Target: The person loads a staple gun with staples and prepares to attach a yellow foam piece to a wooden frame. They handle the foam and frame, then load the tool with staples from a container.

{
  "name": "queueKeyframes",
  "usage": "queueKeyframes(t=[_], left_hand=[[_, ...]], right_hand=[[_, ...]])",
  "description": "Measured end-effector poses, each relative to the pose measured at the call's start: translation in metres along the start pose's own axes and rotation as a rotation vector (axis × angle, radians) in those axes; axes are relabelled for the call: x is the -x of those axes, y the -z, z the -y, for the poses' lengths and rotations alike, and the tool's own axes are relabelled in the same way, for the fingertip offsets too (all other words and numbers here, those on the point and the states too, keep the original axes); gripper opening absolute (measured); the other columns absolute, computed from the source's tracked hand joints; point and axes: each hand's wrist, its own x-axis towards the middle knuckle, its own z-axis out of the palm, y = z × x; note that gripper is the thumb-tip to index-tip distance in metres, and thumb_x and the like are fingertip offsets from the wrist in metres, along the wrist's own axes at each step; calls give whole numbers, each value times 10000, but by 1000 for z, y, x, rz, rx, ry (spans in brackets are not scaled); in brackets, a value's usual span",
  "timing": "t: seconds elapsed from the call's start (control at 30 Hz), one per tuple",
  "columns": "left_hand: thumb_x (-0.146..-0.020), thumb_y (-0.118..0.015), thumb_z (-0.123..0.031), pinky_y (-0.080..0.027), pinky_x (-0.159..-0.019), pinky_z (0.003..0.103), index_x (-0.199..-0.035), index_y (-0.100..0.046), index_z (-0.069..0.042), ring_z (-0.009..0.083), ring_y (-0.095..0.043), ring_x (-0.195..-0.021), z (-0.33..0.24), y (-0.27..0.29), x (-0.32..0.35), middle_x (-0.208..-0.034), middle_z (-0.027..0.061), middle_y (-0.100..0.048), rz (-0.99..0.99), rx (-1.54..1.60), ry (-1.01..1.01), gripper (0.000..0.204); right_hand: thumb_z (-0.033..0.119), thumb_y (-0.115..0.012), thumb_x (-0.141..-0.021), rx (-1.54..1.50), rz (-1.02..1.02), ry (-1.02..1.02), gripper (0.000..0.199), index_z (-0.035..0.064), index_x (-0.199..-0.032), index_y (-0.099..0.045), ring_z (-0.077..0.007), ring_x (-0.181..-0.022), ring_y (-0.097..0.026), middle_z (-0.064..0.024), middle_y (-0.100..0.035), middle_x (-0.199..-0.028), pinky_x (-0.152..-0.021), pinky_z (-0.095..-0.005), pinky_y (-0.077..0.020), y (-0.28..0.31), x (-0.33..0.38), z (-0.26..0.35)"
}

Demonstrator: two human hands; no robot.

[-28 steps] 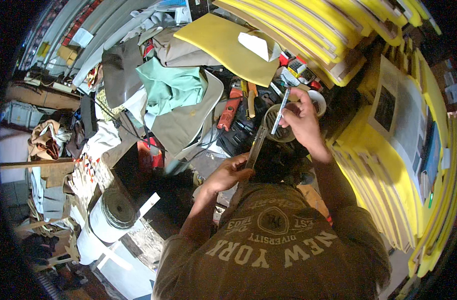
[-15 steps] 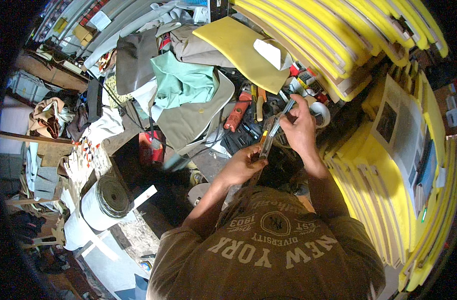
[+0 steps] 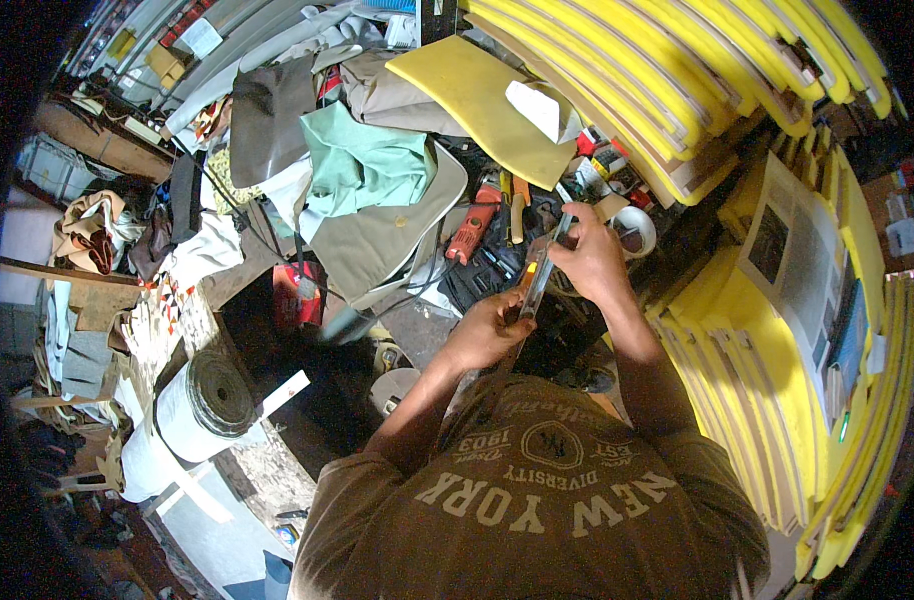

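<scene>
Between my hands is a narrow, clear, shiny case (image 3: 539, 281), tilted with its far end to the right. A small yellow-orange part shows near its middle; what lies inside is hard to make out. My left hand (image 3: 489, 328) is closed round the near end, thumb and fingers pinching it. My right hand (image 3: 591, 258) grips the far end, its fingers bent over it. Just beyond them on the workbench lie a red power tool (image 3: 474, 224), a yellow-handled tool (image 3: 518, 212) and a black tool case (image 3: 482, 275).
A round white container (image 3: 634, 229) stands right of my right hand. Stacked yellow foam panels (image 3: 727, 400) rise along the right. Mint-green cloth (image 3: 367, 165) and a yellow sheet (image 3: 477, 95) lie on the far bench. At left is a large roll of material (image 3: 202, 405).
My right hand has moved down and slightly left, closer to my left hand. The slim shiny strip that stuck up past its fingers shows much less now. My left hand stays put.
</scene>
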Motion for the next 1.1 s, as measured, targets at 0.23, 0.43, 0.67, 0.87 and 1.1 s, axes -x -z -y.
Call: queueKeyframes(t=[0.23, 0.43, 0.67, 0.87, 1.1], left_hand=[[-826, -574, -41, -378, -804, 240, -1089, -516, -9, 85, -441, -861, -4, -1, 1, -901, 17, -526, 29, 203, 80, 271], [-831, -568, -25, -373, -811, 235, -1075, -508, 1, 80, -436, -886, -7, -1, 1, -938, 20, -527, 45, 228, 69, 253], [-829, -563, -10, -359, -859, 251, -1120, -513, 19, 97, -442, -958, -11, -1, 3, -1068, 63, -532, 40, 234, 34, 296], [-820, -575, -11, -335, -925, 288, -1084, -536, 11, 129, -432, -1062, -11, -1, 4, -1167, 76, -518, 49, 244, 17, 268], [-801, -571, -6, -338, -939, 291, -1125, -525, 20, 138, -443, -1084, -17, 0, 4, -1191, 81, -522, 69, 280, 21, 329]], right_hand=[[240, -747, -622, -31, 46, 54, 541, 25, -1073, -539, -312, -751, -607, -153, -604, -792, -684, -392, -477, -5, 5, -7], [213, -750, -629, -73, 43, 86, 508, 13, -1049, -543, -286, -707, -590, -140, -585, -761, -655, -376, -468, 3, 14, 0], [187, -749, -639, -126, 6, 151, 508, 7, -1066, -539, -265, -700, -565, -128, -568, -772, -658, -368, -459, 5, 18, -4], [186, -747, -643, -136, 49, 112, 508, 6, -1071, -542, -262, -709, -565, -131, -567, -765, -661, -366, -459, 6, 20, -4], [191, -753, -638, -136, 42, 120, 500, 12, -1058, -549, -253, -696, -551, -117, -548, -753, -657, -361, -455, 7, 22, -5]])
